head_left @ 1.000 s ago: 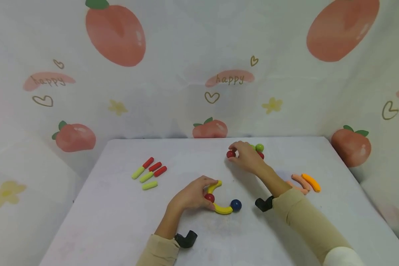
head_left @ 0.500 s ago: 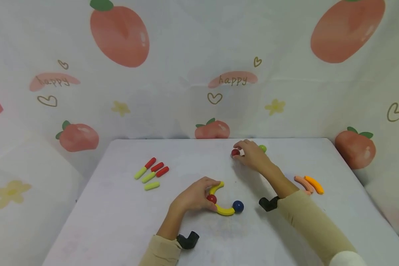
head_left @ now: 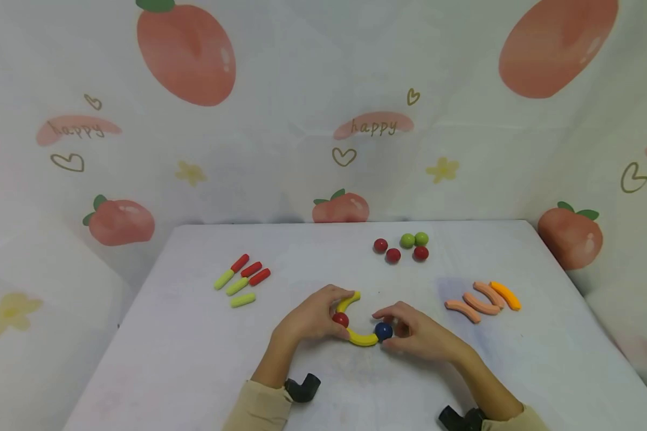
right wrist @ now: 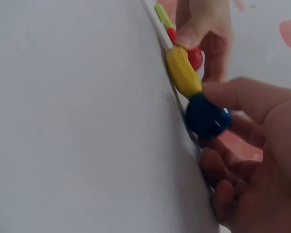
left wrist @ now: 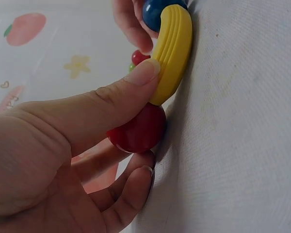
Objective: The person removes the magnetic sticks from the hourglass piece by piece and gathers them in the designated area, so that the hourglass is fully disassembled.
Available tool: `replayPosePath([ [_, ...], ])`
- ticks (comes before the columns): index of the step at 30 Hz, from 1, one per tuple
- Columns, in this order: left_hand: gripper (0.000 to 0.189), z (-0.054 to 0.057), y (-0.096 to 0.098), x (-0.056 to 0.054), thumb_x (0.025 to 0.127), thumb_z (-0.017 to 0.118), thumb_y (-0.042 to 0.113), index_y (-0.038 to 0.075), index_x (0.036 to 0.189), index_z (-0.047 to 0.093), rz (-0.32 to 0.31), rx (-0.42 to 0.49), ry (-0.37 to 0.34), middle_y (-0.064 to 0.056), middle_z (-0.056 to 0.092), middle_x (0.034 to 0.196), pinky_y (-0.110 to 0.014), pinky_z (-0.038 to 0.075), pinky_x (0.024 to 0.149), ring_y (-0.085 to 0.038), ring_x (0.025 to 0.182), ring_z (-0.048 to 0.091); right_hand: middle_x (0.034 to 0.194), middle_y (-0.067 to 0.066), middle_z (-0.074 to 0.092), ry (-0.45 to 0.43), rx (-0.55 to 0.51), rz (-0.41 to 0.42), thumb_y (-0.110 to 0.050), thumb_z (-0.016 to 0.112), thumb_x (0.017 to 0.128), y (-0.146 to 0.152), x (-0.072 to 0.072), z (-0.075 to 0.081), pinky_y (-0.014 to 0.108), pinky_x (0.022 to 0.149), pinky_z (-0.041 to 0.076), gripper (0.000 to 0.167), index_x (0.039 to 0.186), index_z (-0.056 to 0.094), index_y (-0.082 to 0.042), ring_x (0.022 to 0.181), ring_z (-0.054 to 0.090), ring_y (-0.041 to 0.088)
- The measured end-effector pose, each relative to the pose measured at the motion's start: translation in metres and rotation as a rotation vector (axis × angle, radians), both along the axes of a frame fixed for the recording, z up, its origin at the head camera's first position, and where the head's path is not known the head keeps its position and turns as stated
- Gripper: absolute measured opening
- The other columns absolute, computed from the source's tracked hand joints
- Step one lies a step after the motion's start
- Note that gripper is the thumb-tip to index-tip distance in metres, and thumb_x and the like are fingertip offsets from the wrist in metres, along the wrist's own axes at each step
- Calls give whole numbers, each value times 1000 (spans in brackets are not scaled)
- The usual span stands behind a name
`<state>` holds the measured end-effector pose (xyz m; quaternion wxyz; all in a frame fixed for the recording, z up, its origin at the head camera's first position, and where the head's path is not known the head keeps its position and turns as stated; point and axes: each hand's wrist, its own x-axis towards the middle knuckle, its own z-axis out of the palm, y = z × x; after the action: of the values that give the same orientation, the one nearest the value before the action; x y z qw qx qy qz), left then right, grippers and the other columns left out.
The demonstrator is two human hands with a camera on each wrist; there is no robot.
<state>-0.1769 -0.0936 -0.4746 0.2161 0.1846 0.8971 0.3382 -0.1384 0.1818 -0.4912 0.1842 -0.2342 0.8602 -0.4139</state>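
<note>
In the head view my left hand (head_left: pixel 315 314) curls round a red ball (head_left: pixel 340 319), which sits between two yellow banana-shaped pieces, the upper one (head_left: pixel 342 305) and the lower one (head_left: pixel 362 339). The left wrist view shows the thumb on the lower piece's (left wrist: pixel 173 53) end and against the red ball (left wrist: pixel 140 130), with fingertips under the ball. My right hand (head_left: pixel 423 335) holds a dark blue ball (head_left: pixel 383 331) between thumb and fingers. In the right wrist view the blue ball (right wrist: pixel 207 116) touches the lower yellow piece's (right wrist: pixel 183 72) other end.
Red balls (head_left: pixel 393 255) and green balls (head_left: pixel 407 240) lie at the table's back. Pink sausage-shaped pieces (head_left: pixel 482 303) and an orange curved piece (head_left: pixel 505 296) lie at right. Red sticks (head_left: pixel 251 269) and light green sticks (head_left: pixel 243 300) are at left.
My right hand has let go of a red ball at the back, where it lies near the others, and has come forward to the blue ball. The left hand stays in place.
</note>
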Motion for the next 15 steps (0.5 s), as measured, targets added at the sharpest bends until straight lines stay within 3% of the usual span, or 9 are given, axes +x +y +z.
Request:
replayPosePath([
  [9, 76, -4, 4, 2, 78, 89, 32, 33, 146, 55, -3, -7, 7, 4, 55, 147, -47, 49, 112, -18, 137, 49, 106, -5, 61, 130, 68, -137, -26, 76, 88, -14, 10, -8, 19, 78, 50, 25, 111, 65, -24, 91, 56, 7],
  [12, 75, -2, 2, 2, 79, 89, 31, 33, 146, 55, 11, -17, 4, 5, 54, 147, -47, 49, 112, -18, 137, 49, 101, -6, 62, 88, 53, -193, -26, 76, 88, -18, 9, -8, 19, 78, 50, 25, 108, 62, -22, 90, 57, 8],
  [15, 75, -2, 1, 1, 79, 89, 30, 33, 146, 55, 14, -18, 4, 5, 54, 147, -46, 49, 112, -18, 138, 49, 94, -4, 61, 12, 13, -226, -30, 75, 90, -16, 6, -4, 20, 71, 47, 28, 109, 60, -17, 84, 55, 9],
])
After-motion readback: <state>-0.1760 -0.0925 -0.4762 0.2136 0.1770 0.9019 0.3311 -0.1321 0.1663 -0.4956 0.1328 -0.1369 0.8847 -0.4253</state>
